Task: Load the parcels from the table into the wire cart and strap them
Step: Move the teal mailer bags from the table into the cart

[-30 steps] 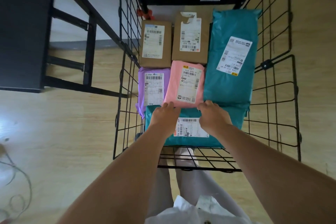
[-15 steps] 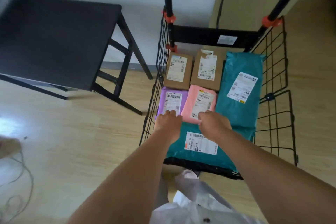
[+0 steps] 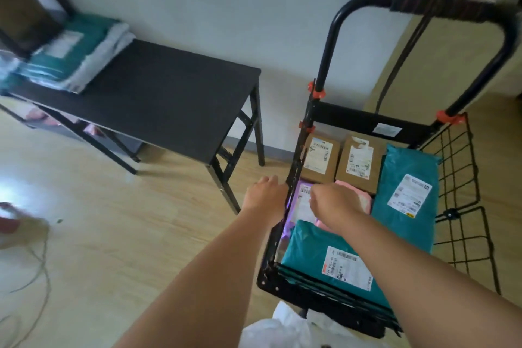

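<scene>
The wire cart [image 3: 353, 119] at lower right holds six unstrapped parcels [image 3: 406, 206], a stack [image 3: 70, 59] lies on the table [image 3: 169, 99] at upper left, and whether the left hand [image 3: 265, 195] or right hand [image 3: 336, 203] grips anything cannot be told.

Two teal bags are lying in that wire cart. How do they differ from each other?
The far teal bag lies lengthwise along the right side of the cart; the near teal bag lies crosswise at the front. The far teal bag's label carries a small yellow mark, while the near teal bag's label has a red strip. Both are glossy teal plastic mailers with white barcode labels, lying flat.
</scene>
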Motion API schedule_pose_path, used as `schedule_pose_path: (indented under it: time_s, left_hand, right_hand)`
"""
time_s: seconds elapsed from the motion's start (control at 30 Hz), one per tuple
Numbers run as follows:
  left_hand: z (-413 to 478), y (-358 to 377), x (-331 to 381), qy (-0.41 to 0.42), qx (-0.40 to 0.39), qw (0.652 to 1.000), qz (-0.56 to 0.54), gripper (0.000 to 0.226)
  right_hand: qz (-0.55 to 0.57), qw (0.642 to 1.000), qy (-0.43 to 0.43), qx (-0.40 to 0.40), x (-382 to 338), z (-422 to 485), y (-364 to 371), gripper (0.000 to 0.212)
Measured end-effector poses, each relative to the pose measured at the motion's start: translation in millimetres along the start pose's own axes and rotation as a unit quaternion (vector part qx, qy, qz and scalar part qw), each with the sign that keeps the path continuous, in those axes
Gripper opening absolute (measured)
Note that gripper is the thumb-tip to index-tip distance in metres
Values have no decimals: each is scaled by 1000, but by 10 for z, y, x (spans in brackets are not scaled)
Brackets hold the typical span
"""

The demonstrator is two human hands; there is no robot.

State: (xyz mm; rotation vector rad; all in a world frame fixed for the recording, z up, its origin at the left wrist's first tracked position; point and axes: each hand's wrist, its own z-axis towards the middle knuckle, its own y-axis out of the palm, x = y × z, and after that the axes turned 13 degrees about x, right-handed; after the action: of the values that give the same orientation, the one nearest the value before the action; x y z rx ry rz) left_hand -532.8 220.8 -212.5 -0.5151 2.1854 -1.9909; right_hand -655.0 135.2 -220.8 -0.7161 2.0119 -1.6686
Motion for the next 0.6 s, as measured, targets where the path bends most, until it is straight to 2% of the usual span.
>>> schedule_pose_path:
  time_s: [0.23, 0.43, 0.6]
  left_hand:
    - [-362, -120, -819, -36, -13, 999, 13, 42]
    - [-742, -111, -1612, -81, 12, 997, -14, 39]
    - [-1197, -25, -2368, -136, -8, 990, -36, 36]
  right_hand:
    - [23, 997, -44, 63, -822, 63, -211, 14]
    - [3, 994, -100, 39, -1738, 109, -222, 15]
    - [6, 991, -131, 1, -2695, 60, -92, 17]
